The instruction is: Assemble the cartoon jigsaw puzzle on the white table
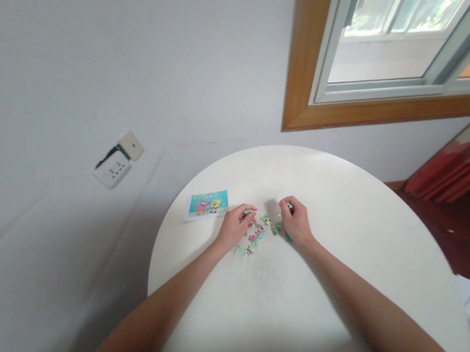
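On the white bench [359, 216], small colourful pieces [257, 237] lie loosely clustered between the left hand [235, 224] and the right hand [296, 219], each grip closed on more of them, and they look light, thin and stiff, probably best pinched by their edges.

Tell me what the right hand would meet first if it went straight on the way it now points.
Going straight on, the right hand would probably meet the wall beyond the white table, though its height is hard to judge.
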The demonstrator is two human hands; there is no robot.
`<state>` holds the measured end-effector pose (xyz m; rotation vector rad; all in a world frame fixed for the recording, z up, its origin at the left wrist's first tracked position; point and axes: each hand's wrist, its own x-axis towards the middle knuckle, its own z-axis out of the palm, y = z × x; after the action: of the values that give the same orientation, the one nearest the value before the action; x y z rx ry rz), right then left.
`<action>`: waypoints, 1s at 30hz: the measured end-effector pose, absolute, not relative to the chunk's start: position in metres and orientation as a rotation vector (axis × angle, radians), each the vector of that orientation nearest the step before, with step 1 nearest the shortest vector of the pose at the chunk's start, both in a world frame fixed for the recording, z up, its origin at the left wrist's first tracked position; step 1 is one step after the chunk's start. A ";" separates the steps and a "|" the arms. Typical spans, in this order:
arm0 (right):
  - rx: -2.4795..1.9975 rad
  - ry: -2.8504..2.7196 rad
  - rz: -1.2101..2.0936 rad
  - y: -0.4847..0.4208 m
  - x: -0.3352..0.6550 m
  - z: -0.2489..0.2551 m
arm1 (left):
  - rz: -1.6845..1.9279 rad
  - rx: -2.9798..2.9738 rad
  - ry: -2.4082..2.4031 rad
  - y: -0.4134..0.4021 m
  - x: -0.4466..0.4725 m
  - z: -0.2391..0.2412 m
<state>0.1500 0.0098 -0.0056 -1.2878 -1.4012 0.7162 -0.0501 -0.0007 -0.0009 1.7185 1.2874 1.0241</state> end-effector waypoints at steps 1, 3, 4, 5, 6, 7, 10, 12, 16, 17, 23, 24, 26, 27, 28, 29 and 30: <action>-1.289 -1.385 0.716 0.010 0.151 -0.005 | 1.038 1.727 1.294 0.000 -0.050 -0.001; -1.292 -1.360 0.708 0.010 0.151 -0.005 | 1.055 1.763 1.292 0.002 -0.051 -0.001; -1.290 -1.351 0.708 0.010 0.152 -0.005 | 1.059 1.780 1.288 0.002 -0.051 0.000; -1.285 -1.346 0.710 0.010 0.152 -0.006 | 1.058 1.793 1.282 0.002 -0.051 0.000; -1.280 -1.345 0.716 0.009 0.151 -0.006 | 1.053 1.801 1.277 0.001 -0.051 0.000; -1.274 -1.339 0.730 0.009 0.151 -0.007 | 1.047 1.803 1.272 0.001 -0.051 -0.001; -1.227 -1.302 0.818 0.010 0.151 -0.009 | 1.024 1.809 1.240 -0.001 -0.051 0.000; -1.170 -1.313 0.865 0.010 0.152 -0.008 | 1.011 1.860 1.189 -0.002 -0.051 0.002; -1.121 -1.553 0.868 0.006 0.158 -0.003 | 0.981 2.091 1.065 -0.003 -0.053 0.008; -1.117 -1.650 0.830 0.003 0.160 -0.002 | 0.964 2.156 1.065 -0.005 -0.054 0.009; -1.197 -2.264 0.314 -0.020 0.156 0.000 | 0.618 2.493 1.199 -0.017 -0.055 0.002; -1.249 -2.305 0.265 -0.022 0.154 0.000 | 0.567 2.520 1.211 -0.019 -0.054 0.001; -1.352 -2.329 0.214 -0.024 0.149 0.000 | 0.533 2.550 1.236 -0.020 -0.052 -0.001; -1.392 -2.328 0.207 -0.024 0.148 0.001 | 0.536 2.561 1.242 -0.020 -0.051 -0.002; -1.419 -2.328 0.207 -0.023 0.147 0.001 | 0.542 2.572 1.241 -0.020 -0.050 -0.002; -1.432 -2.327 0.214 -0.022 0.146 0.001 | 0.548 2.584 1.235 -0.020 -0.049 -0.001; -1.436 -2.321 0.229 -0.020 0.145 0.000 | 0.552 2.595 1.226 -0.020 -0.049 -0.001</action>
<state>0.1454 -0.0202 0.0004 -1.4359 -2.3212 0.2293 -0.0490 -0.0198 -0.0009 2.5953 1.2255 0.5522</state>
